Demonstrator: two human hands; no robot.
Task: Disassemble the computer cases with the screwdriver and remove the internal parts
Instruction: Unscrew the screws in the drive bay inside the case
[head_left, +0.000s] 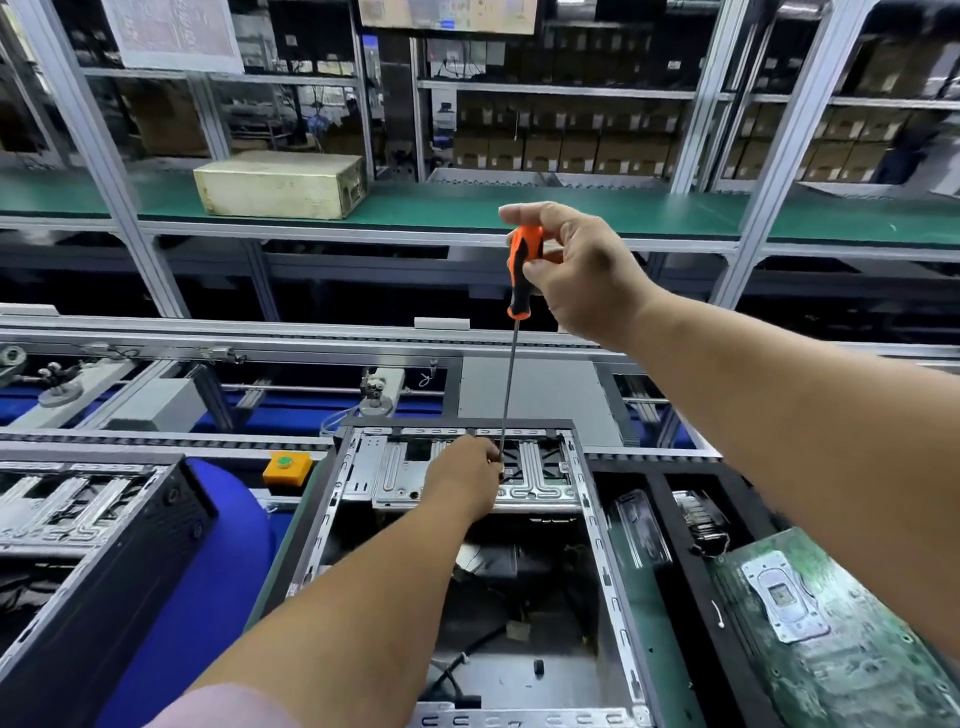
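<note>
Open grey metal computer case (587, 499), centre frame: side panel off, green motherboard (831, 639) already out, lower right. Right hand (582, 270) gripping orange-handled long-shaft screwdriver (522, 270); left hand (465, 475) pinching its tip at silver drive cage (384, 467), not yet removed.

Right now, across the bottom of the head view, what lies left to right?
Black case → blue bin → open case under the left hand → circuit board.

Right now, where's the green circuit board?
Head view, bottom right: the green circuit board lies flat, right of the open computer case, below the right forearm.
</note>
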